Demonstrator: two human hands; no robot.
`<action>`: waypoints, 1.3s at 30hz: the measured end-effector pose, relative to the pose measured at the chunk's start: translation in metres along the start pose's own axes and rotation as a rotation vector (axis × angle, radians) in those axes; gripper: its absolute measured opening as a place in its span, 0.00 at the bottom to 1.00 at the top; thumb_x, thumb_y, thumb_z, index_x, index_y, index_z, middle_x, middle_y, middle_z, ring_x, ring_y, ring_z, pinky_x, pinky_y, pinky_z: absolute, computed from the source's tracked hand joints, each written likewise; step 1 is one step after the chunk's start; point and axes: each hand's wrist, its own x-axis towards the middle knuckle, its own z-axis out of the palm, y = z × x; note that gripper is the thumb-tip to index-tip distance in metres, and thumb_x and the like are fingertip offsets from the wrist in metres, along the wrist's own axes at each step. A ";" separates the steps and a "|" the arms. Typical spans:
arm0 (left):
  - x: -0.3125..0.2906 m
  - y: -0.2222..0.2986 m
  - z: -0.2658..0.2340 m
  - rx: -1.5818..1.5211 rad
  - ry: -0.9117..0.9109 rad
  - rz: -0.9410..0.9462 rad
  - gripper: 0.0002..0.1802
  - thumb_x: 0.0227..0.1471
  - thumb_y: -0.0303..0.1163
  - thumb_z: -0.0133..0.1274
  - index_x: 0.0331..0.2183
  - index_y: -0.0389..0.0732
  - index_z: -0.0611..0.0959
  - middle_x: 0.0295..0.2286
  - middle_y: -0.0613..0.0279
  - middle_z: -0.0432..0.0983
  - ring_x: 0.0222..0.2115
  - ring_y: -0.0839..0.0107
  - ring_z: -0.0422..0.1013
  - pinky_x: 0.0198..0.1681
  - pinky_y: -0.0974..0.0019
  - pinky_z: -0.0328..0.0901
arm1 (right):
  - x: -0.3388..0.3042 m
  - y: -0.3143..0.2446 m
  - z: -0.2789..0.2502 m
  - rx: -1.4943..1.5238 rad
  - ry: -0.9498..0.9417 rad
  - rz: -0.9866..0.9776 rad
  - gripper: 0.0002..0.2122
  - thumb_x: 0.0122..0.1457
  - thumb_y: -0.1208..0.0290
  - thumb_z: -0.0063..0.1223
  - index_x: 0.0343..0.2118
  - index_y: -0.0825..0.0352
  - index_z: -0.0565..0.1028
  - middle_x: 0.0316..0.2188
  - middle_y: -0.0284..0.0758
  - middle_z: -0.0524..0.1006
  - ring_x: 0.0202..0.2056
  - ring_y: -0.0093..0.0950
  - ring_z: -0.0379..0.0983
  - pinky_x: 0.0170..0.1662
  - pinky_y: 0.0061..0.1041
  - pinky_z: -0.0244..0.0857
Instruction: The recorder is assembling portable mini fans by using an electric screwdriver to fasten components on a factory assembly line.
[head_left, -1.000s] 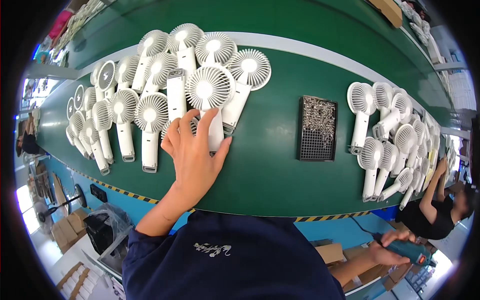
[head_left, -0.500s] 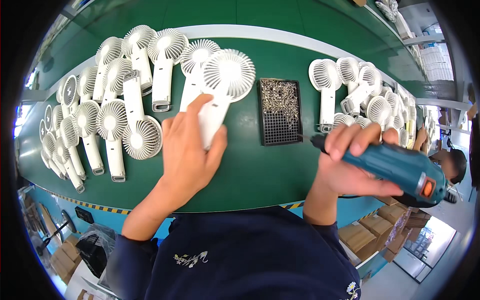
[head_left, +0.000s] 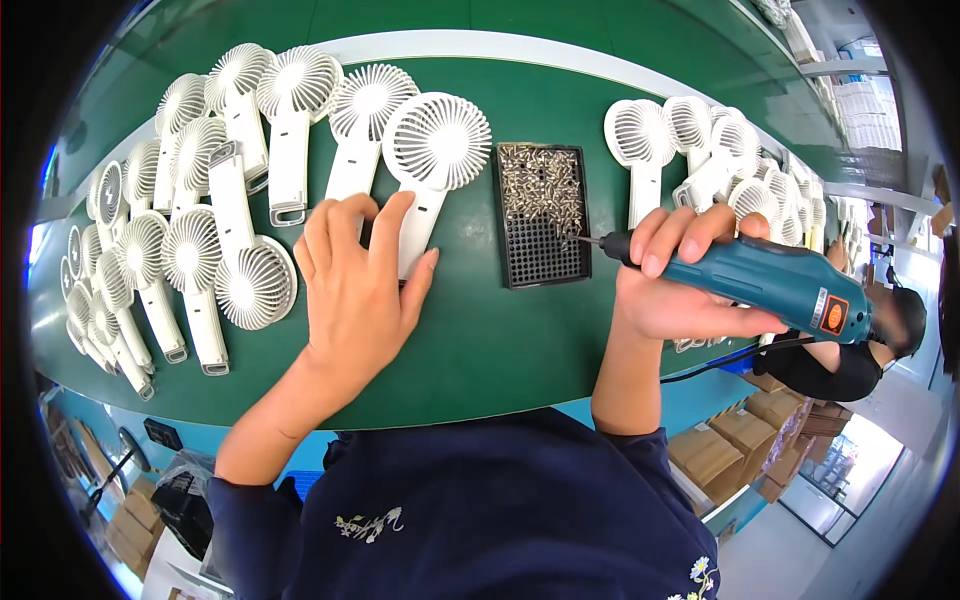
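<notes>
My left hand (head_left: 355, 290) is closed around the lower handle of a white handheld fan (head_left: 437, 143), thumb on one side and fingers on the other. The fan lies on the green table, its round slatted head pointing away from me. In my right hand (head_left: 680, 275) is a blue-green electric screwdriver (head_left: 775, 285), held nearly level with its bit pointing left. The bit's tip is over the right part of a black screw tray (head_left: 545, 278), among small metal screws (head_left: 545, 190). Whether a screw sits on the tip is too small to tell.
Several white fans (head_left: 190, 250) crowd the table's left side. More fans (head_left: 640, 135) lie on the right. A black cable (head_left: 710, 370) hangs below the screwdriver. Another person (head_left: 840, 350) is at the far right. Cardboard boxes (head_left: 735, 440) stand beyond the near edge.
The screwdriver has turned more level, its bit moving from beside the tray's right edge to over the screws. My left index finger has shifted from the fan handle's top to its left side.
</notes>
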 end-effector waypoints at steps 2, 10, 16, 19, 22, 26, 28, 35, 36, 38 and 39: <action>0.009 -0.007 0.001 0.047 0.082 0.116 0.26 0.45 0.34 0.59 0.48 0.45 0.74 0.43 0.52 0.61 0.46 0.54 0.59 0.47 0.54 0.53 | -0.001 -0.001 -0.003 -0.030 0.038 -0.006 0.42 0.50 0.25 0.26 0.50 0.64 0.62 0.21 0.34 0.66 0.11 0.24 0.62 0.13 0.24 0.59; 0.013 -0.017 0.007 -0.004 -0.066 0.163 0.28 0.50 0.36 0.56 0.53 0.44 0.70 0.57 0.47 0.53 0.59 0.47 0.49 0.56 0.46 0.48 | -0.003 -0.005 -0.013 -0.075 0.015 0.031 0.39 0.51 0.26 0.30 0.49 0.61 0.66 0.22 0.31 0.66 0.13 0.22 0.60 0.14 0.22 0.54; -0.014 -0.004 0.009 -0.032 -0.139 0.006 0.34 0.51 0.40 0.54 0.54 0.31 0.64 0.59 0.45 0.50 0.60 0.45 0.46 0.58 0.48 0.45 | -0.004 -0.008 -0.014 -0.007 0.060 0.001 0.42 0.50 0.25 0.27 0.51 0.63 0.62 0.22 0.34 0.67 0.13 0.25 0.64 0.15 0.25 0.60; -0.018 0.002 0.002 -0.061 -0.102 0.013 0.36 0.49 0.43 0.55 0.57 0.40 0.65 0.59 0.44 0.48 0.60 0.44 0.46 0.58 0.46 0.41 | -0.006 -0.008 -0.016 0.024 0.012 0.004 0.42 0.50 0.25 0.28 0.52 0.63 0.62 0.23 0.34 0.67 0.14 0.27 0.65 0.16 0.26 0.60; 0.003 -0.001 -0.009 0.095 -0.098 0.177 0.36 0.47 0.43 0.57 0.56 0.43 0.68 0.58 0.47 0.51 0.59 0.44 0.47 0.59 0.46 0.43 | -0.006 -0.007 -0.015 0.053 -0.012 0.019 0.42 0.51 0.26 0.28 0.52 0.63 0.61 0.24 0.35 0.68 0.14 0.27 0.65 0.16 0.26 0.60; 0.034 0.032 -0.004 -0.213 -0.235 0.394 0.36 0.47 0.38 0.57 0.56 0.39 0.66 0.57 0.48 0.56 0.59 0.49 0.52 0.61 0.50 0.47 | -0.006 -0.012 -0.012 -0.008 -0.019 0.044 0.39 0.51 0.26 0.29 0.49 0.61 0.64 0.23 0.32 0.67 0.14 0.23 0.61 0.16 0.22 0.55; 0.040 0.054 0.017 -0.157 -0.209 0.465 0.35 0.49 0.48 0.54 0.53 0.34 0.69 0.54 0.49 0.62 0.58 0.55 0.55 0.62 0.53 0.47 | -0.007 -0.009 -0.017 -0.052 -0.013 0.022 0.39 0.51 0.26 0.29 0.49 0.61 0.64 0.23 0.32 0.67 0.14 0.23 0.61 0.16 0.22 0.55; -0.003 0.065 0.009 -0.152 -0.494 0.470 0.39 0.48 0.51 0.53 0.52 0.29 0.68 0.57 0.45 0.57 0.60 0.53 0.52 0.62 0.51 0.45 | -0.002 -0.019 -0.021 -0.016 -0.011 0.033 0.38 0.51 0.27 0.33 0.49 0.60 0.64 0.25 0.32 0.67 0.17 0.24 0.62 0.19 0.23 0.57; -0.007 0.065 0.006 -0.169 -0.500 0.479 0.39 0.48 0.50 0.54 0.52 0.29 0.68 0.57 0.46 0.57 0.60 0.53 0.51 0.62 0.50 0.45 | -0.002 -0.019 -0.020 -0.023 0.001 0.032 0.38 0.51 0.27 0.33 0.49 0.60 0.64 0.25 0.32 0.67 0.17 0.24 0.62 0.19 0.23 0.57; -0.006 0.063 0.000 -0.172 -0.501 0.488 0.38 0.47 0.49 0.55 0.52 0.31 0.69 0.58 0.48 0.56 0.61 0.54 0.49 0.62 0.49 0.44 | -0.002 -0.017 -0.020 0.013 -0.047 0.048 0.38 0.51 0.28 0.34 0.50 0.61 0.63 0.26 0.33 0.67 0.17 0.24 0.62 0.20 0.24 0.57; -0.002 0.058 -0.004 -0.198 -0.514 0.470 0.37 0.46 0.47 0.56 0.53 0.34 0.69 0.58 0.50 0.56 0.62 0.54 0.49 0.62 0.49 0.43 | -0.003 -0.016 -0.020 0.015 -0.044 0.056 0.38 0.51 0.28 0.34 0.50 0.61 0.63 0.26 0.33 0.67 0.17 0.24 0.62 0.20 0.24 0.57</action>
